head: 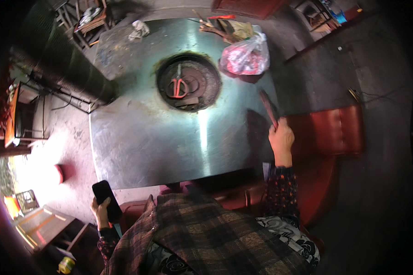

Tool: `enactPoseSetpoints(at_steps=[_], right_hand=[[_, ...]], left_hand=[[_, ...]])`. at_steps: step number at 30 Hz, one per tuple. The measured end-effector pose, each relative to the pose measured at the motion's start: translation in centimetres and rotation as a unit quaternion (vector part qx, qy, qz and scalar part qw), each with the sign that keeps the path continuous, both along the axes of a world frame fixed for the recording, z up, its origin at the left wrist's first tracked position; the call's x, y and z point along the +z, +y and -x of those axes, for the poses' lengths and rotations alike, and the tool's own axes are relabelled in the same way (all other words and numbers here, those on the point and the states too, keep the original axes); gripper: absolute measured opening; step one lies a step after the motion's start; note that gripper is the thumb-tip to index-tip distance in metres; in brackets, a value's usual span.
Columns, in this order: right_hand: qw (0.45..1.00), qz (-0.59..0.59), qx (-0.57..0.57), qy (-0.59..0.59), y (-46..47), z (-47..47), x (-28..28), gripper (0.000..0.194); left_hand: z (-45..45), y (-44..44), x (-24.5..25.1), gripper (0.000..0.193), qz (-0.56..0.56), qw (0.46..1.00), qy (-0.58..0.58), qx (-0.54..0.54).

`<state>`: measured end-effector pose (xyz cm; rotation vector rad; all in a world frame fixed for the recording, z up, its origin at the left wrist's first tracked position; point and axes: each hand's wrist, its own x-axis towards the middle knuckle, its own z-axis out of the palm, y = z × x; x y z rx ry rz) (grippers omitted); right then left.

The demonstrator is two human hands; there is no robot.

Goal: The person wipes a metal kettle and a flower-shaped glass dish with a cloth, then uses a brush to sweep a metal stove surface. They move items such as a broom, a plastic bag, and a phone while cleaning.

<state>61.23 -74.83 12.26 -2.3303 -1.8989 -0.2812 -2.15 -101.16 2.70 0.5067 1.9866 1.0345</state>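
Note:
A dark smartphone (107, 202) is in my left hand (101, 211), off the near left corner of the metal-topped table (151, 137). My right hand (282, 139), by the table's right edge, grips a slim reddish-brown tool (269, 107) by its near end. The tool points away from me; blur hides its exact kind. In the table's round recess (206, 77) lies a pair of scissors (178, 87) with red handles, blades pointing away. Beyond the tool's tip, a knotted translucent plastic bag (246, 58) with pink contents rests at the far right of the tabletop.
Pieces of wood (215, 31) lie behind the bag, and a crumpled cloth (139, 30) at the far left. A wide dark cylinder (65, 62) borders the table's left side. A red padded seat (337, 130) stands right; a wooden table (43, 228) stands lower left.

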Motion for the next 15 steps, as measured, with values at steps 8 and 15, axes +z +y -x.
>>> enactPoseSetpoints(at_steps=[8,15], right_hand=[[0.964,0.155,-0.119,0.182,-1.4,0.9,-6.2,0.026],[0.928,-0.002,0.199,0.314,9.7,12.7,-4.7,0.017]], left_hand=[[-2.9,3.2,1.7,0.027,0.014,0.999,-0.038,0.005],[-5.3,7.1,4.0,0.028,0.013,1.000,-0.016,-0.011]])
